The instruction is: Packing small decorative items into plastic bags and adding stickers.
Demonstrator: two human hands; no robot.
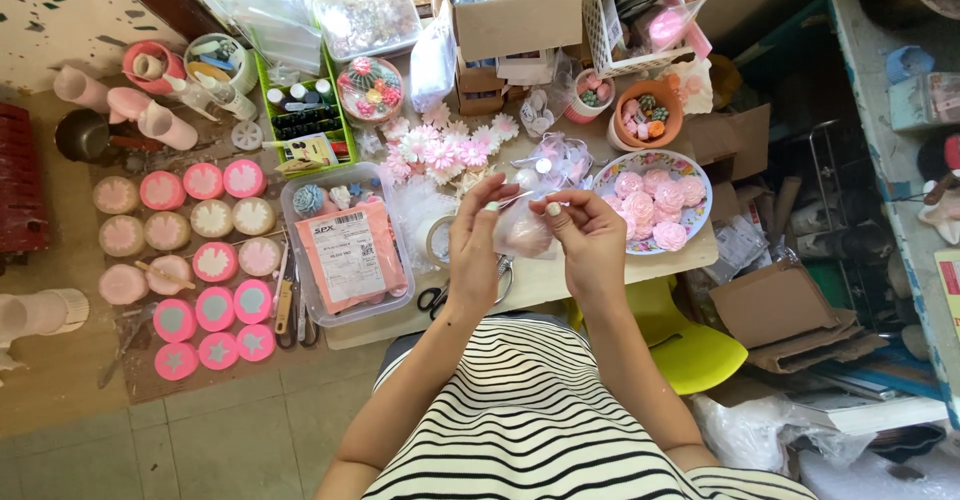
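Observation:
My left hand (478, 245) and my right hand (588, 238) are raised together over the low white table (545, 282). Between them they pinch the top of a small clear plastic bag (524, 230) with a pink flower-shaped piece inside. Right of my right hand stands a patterned bowl (698, 175) heaped with pink flower-shaped pieces. A roll of clear tape (437, 240) lies just left of my left hand, and black-handled scissors (432, 300) lie below it near the table's front edge.
A clear lidded tub (300, 295) holding a pink parcel sits at the left. Round pink and white moulds (205, 260) cover a mat on the floor. Cardboard boxes (515, 22), an orange pot (645, 138), white flowers (440, 150) and a yellow stool (690, 345) surround the table.

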